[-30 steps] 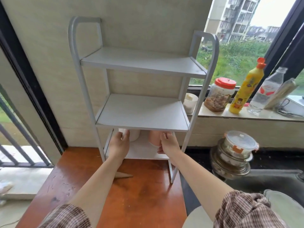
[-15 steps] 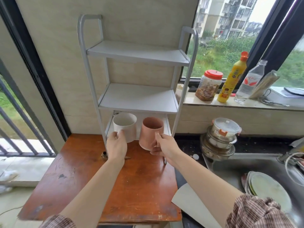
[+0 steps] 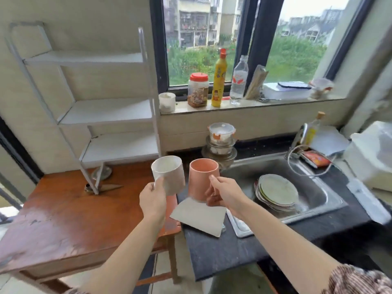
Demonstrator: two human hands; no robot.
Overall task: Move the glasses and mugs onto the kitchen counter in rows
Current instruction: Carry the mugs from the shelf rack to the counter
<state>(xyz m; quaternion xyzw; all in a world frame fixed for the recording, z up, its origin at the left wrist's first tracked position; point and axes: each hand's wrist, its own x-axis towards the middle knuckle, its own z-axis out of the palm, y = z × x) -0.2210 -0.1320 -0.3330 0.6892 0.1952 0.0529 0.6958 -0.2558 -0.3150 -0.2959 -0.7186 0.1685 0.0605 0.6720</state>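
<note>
White mug (image 3: 168, 177) and pink mug (image 3: 201, 179), likely stiff, slick, chippable ceramic, are held aloft just beyond the left hand (image 3: 152, 198) and right hand (image 3: 224, 193), each curled round a handle, probably the soundest hold.

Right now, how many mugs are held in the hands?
2. The left hand holds the white mug, the right hand the pink mug beside it. A white cup stands on the windowsill.

Dark counter (image 3: 214, 253) lies bare in front; a grey sheet (image 3: 198, 217) covers its middle. Stacked containers (image 3: 221, 143) crowd the back; the sink (image 3: 318, 196) bounds the right
</note>
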